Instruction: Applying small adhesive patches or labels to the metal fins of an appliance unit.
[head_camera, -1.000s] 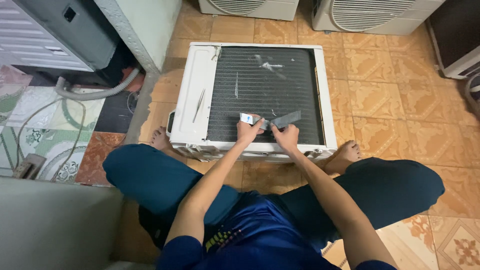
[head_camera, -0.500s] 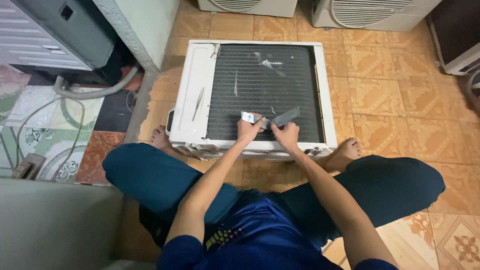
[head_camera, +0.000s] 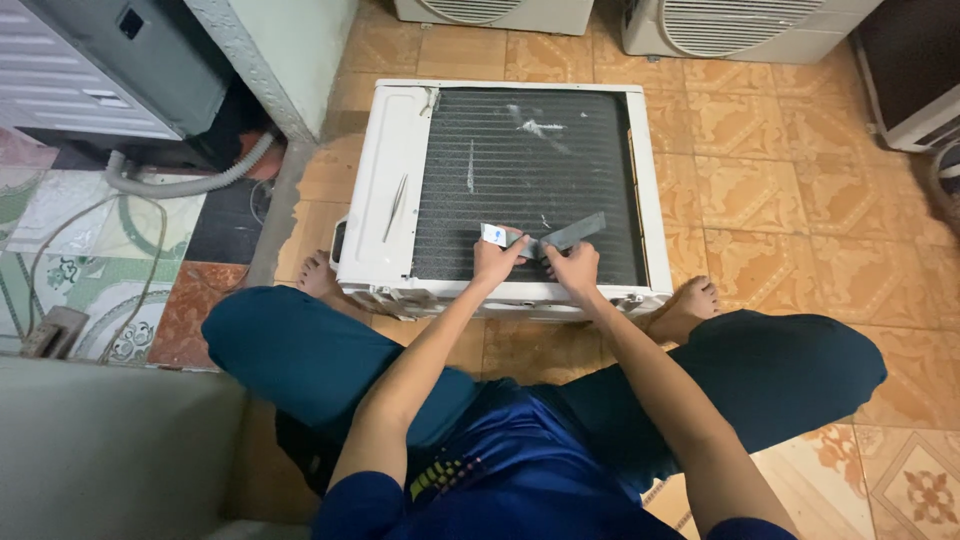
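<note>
A person sits cross-legged on a tiled floor (head_camera: 760, 190) with a white air conditioner unit (head_camera: 395, 180) lying flat just in front of the knees, its dark finned coil (head_camera: 530, 170) facing up. Both hands meet over the near edge of the coil. The left hand (head_camera: 493, 262) pinches a small white and blue roll of tape (head_camera: 495, 236) between thumb and fingers, and the right hand (head_camera: 573, 268) pinches the near end of a grey strip of tape (head_camera: 570, 234) that runs up and to the right, close over the fins. The step in hand looks like drawing tape off the roll; whether the strip already touches the coil cannot be told. The next move would call for keeping the strip taut and flat while both pinches hold. A thin pair of tweezers (head_camera: 396, 207) lies on the white panel left of the coil, well apart from the hands. A grey hose (head_camera: 190, 183) curls on the floor at the left.
</note>
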